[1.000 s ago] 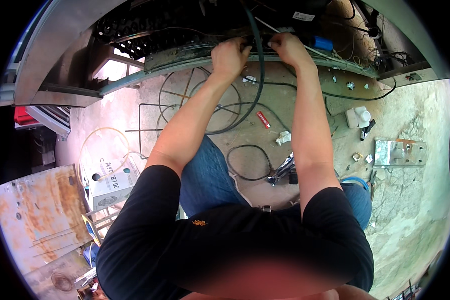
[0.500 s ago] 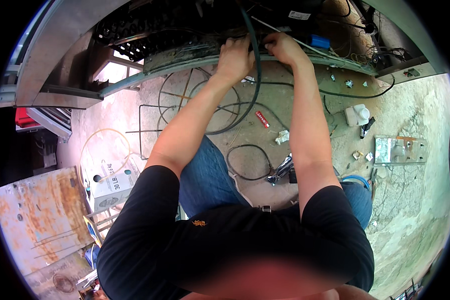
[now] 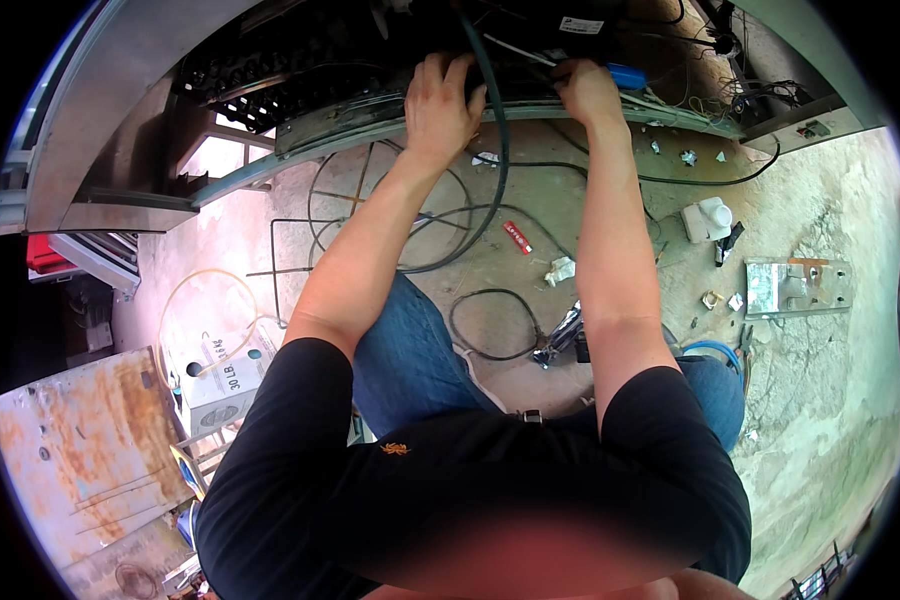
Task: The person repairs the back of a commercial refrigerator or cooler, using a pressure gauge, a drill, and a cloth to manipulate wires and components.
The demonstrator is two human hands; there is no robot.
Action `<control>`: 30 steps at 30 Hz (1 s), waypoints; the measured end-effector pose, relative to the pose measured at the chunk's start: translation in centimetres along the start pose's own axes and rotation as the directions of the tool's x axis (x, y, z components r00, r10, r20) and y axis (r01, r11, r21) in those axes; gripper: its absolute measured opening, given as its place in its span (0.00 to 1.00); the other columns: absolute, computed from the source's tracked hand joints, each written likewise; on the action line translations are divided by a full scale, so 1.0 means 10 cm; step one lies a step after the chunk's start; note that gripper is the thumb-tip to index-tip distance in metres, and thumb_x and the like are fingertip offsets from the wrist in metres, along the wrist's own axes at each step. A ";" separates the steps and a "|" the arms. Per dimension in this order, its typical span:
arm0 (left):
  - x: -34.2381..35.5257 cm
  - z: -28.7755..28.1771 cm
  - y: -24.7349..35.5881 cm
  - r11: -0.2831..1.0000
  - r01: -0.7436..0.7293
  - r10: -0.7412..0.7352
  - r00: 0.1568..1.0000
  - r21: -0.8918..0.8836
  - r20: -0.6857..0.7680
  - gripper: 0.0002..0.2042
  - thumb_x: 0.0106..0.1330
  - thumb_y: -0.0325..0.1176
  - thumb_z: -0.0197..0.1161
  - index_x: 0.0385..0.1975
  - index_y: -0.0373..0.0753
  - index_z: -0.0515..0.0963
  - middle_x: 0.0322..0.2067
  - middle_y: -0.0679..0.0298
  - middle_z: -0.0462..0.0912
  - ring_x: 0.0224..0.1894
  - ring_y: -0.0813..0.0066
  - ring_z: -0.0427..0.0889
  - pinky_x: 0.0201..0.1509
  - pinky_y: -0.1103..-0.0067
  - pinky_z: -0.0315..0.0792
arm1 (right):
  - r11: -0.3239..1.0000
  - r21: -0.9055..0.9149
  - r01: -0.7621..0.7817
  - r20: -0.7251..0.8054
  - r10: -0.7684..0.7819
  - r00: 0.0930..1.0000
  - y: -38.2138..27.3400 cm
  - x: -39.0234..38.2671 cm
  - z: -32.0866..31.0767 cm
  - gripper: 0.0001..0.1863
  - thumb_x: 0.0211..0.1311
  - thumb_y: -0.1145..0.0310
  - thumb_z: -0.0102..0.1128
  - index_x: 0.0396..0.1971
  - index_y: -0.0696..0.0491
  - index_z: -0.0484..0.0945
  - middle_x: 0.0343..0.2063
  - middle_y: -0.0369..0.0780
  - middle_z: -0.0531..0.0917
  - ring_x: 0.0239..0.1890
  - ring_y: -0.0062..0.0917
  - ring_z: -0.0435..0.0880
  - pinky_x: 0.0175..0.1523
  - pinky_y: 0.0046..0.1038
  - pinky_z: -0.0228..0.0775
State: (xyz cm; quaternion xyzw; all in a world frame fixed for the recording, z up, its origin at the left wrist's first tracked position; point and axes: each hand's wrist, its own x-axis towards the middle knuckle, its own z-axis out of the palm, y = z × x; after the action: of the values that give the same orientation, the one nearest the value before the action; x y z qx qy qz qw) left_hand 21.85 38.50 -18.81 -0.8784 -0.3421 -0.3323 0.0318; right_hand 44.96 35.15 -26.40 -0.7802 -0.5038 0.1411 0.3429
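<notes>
My left hand (image 3: 440, 110) lies over the front rail (image 3: 360, 118) of an open metal cabinet, its fingers apart and thumb spread. A dark hose (image 3: 501, 130) hangs down just to its right. My right hand (image 3: 588, 95) reaches over the same rail with its fingers curled together; what they pinch is hidden in the dark interior. Close to those fingers are a thin white tube (image 3: 515, 48) and a blue cylindrical thing (image 3: 627, 77).
Black coils (image 3: 235, 82) fill the cabinet's left side, with loose wires (image 3: 760, 95) at its right. On the floor are a round wire guard (image 3: 322, 195), a red packet (image 3: 517, 237), a white bottle (image 3: 707, 220), a metal plate (image 3: 800, 287) and pliers (image 3: 746, 342). A white carton (image 3: 220, 375) stands left.
My hands have moved apart: the left one leftward along the rail with its fingers spreading, the right one rightward, beside the blue cylindrical thing. The view has shifted slightly.
</notes>
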 end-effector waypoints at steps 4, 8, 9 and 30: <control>-0.04 0.09 -0.08 0.995 -0.036 0.031 0.998 0.094 0.052 0.19 0.56 0.33 0.72 0.50 0.41 0.82 0.48 0.56 0.79 0.51 0.52 0.77 0.52 0.62 0.74 | 1.000 0.008 0.004 0.090 -0.005 0.996 -0.08 -0.05 -0.07 0.16 0.59 0.60 0.73 0.47 0.45 0.89 0.46 0.47 0.89 0.52 0.44 0.86 0.57 0.43 0.78; 0.01 0.09 -0.07 0.979 -0.098 0.094 0.995 0.179 0.029 0.16 0.61 0.37 0.68 0.47 0.39 0.82 0.48 0.55 0.80 0.51 0.51 0.78 0.52 0.60 0.73 | 0.992 -0.076 0.100 -0.035 -0.103 0.994 -0.21 -0.17 -0.06 0.16 0.58 0.56 0.74 0.43 0.47 0.90 0.45 0.46 0.86 0.53 0.43 0.84 0.58 0.44 0.76; 0.01 0.09 -0.08 0.982 -0.094 0.093 0.996 0.166 0.014 0.17 0.59 0.35 0.69 0.48 0.39 0.82 0.48 0.55 0.79 0.51 0.51 0.77 0.53 0.60 0.73 | 0.981 -0.132 0.140 -0.118 -0.156 0.981 -0.23 -0.19 -0.03 0.16 0.58 0.55 0.74 0.41 0.48 0.91 0.45 0.46 0.85 0.53 0.42 0.83 0.58 0.44 0.75; 0.04 0.13 -0.05 0.995 0.004 -0.017 0.992 0.101 0.121 0.16 0.60 0.34 0.69 0.47 0.38 0.81 0.48 0.55 0.82 0.51 0.49 0.79 0.50 0.60 0.80 | 0.976 0.216 0.027 -0.030 -0.021 0.999 -0.17 -0.13 -0.12 0.17 0.54 0.54 0.76 0.36 0.53 0.90 0.32 0.47 0.89 0.41 0.43 0.88 0.50 0.42 0.78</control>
State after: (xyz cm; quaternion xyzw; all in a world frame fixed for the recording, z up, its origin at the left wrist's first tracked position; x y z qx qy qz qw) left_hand 22.52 39.45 -19.66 -0.8925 -0.3643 -0.2605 0.0534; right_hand 43.88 33.93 -24.51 -0.7341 -0.4900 0.1800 0.4343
